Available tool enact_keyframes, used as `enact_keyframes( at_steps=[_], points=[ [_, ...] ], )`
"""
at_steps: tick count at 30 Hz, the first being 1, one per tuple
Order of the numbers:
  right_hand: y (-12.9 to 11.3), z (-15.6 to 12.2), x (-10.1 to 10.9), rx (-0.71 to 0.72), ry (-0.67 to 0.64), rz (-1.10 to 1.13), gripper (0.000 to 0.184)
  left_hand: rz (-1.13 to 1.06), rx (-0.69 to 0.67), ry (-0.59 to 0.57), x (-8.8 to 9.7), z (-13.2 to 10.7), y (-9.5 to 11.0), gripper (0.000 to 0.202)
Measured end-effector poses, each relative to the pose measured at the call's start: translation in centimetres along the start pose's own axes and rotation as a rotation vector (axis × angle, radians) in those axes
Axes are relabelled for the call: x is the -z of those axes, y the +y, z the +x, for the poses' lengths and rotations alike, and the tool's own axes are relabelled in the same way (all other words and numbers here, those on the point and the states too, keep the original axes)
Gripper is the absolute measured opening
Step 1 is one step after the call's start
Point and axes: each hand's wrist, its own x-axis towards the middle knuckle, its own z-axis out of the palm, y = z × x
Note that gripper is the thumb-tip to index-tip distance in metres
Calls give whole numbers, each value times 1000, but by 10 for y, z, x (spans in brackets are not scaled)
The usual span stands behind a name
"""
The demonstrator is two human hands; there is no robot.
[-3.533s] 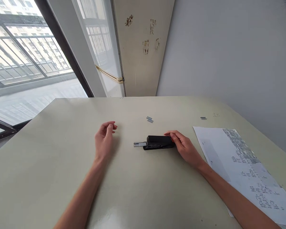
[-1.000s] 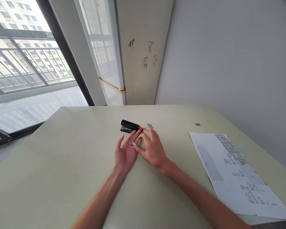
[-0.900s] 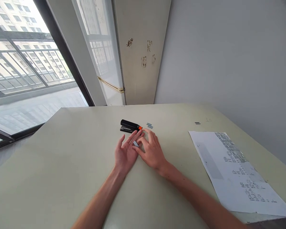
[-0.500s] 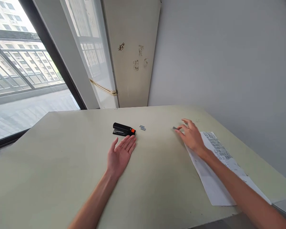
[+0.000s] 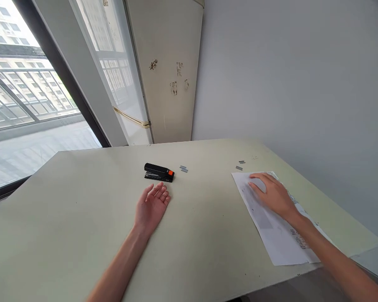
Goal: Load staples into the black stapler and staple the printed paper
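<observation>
A black stapler (image 5: 159, 172) with an orange end lies on the cream table (image 5: 82, 235), closed. My left hand (image 5: 151, 206) rests palm up just in front of it, fingers stretched out, holding nothing. My right hand (image 5: 271, 193) lies flat, palm down, on the top end of a printed sheet of paper (image 5: 275, 226) at the right of the table. Two small staple strips (image 5: 183, 168) lie just right of the stapler. Two more staple strips (image 5: 240, 165) lie beyond the sheet's far corner.
The table's right edge runs close past the paper. A grey wall stands behind and to the right. A tall cream cabinet (image 5: 166, 71) and a large window (image 5: 25, 88) stand beyond the far edge.
My right hand left my left palm, set a staple strip down by the far right strip, then came back onto the paper. My left hand stayed palm up. The view swung right.
</observation>
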Motion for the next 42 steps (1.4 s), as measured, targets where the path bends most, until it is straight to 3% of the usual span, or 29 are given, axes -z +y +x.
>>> enact_keyframes(
  at_steps=[5,9,12,17,25,33,42],
  points=[
    [38,-74,32,-117,-76,43,44,-18,-4,12,-1,1,0,12],
    [80,-107,47,-286,-86,35,59,-24,-15,19,-3,2,0,11],
    [97,-116,52,-352,-75,61,63,-30,-15,17,-6,0,0,11],
    [101,-119,43,-379,-99,122,65,-26,-24,31,-10,-2,-1,12],
    [116,-123,25,-141,-176,-31,68,-29,-32,24,-7,1,0,12],
    [94,-127,21,-48,-189,-162,68,-30,-21,8,-2,4,0,12],
    [10,-139,5,19,-207,-206,74,62,-34,-6,-6,4,-1,9]
  ],
)
